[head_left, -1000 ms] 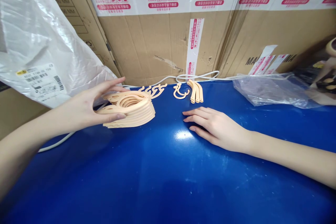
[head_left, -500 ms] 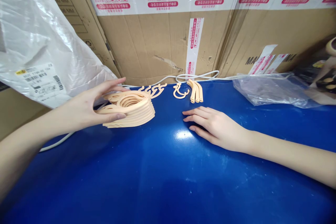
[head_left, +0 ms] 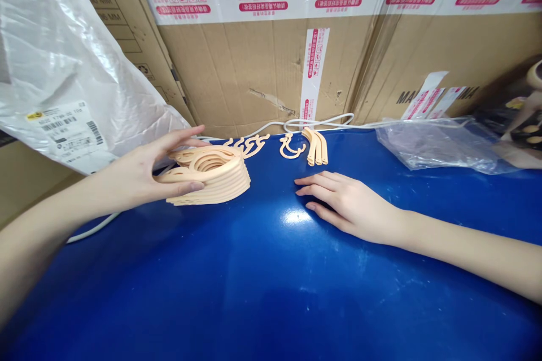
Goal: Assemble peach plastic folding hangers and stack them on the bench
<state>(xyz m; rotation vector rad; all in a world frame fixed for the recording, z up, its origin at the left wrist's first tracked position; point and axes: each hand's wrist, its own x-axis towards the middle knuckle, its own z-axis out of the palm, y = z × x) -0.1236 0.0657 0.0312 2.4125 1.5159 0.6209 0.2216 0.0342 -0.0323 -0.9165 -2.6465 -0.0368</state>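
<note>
My left hand [head_left: 139, 166] is around a neat stack of beige plastic folding hangers [head_left: 224, 183], its thumb along the near side of the top one and its fingers reaching over the far side. Behind the stack lie several beige hanger hooks [head_left: 254, 145]. Palm down on the blue tabletop, my right hand [head_left: 345, 200] rests with its fingers stretched out, holding nothing. Just beyond its fingertips are a loose hook piece [head_left: 291, 149] and a few curved hanger arms [head_left: 316, 148] side by side.
Cardboard boxes [head_left: 254, 62] with printed tape wall off the back of the blue table [head_left: 254, 287]. A white plastic bag [head_left: 63, 56] with a label leans at the left. A clear plastic bag [head_left: 436, 144] lies at the back right. A white cable [head_left: 330, 121] runs along the rear edge.
</note>
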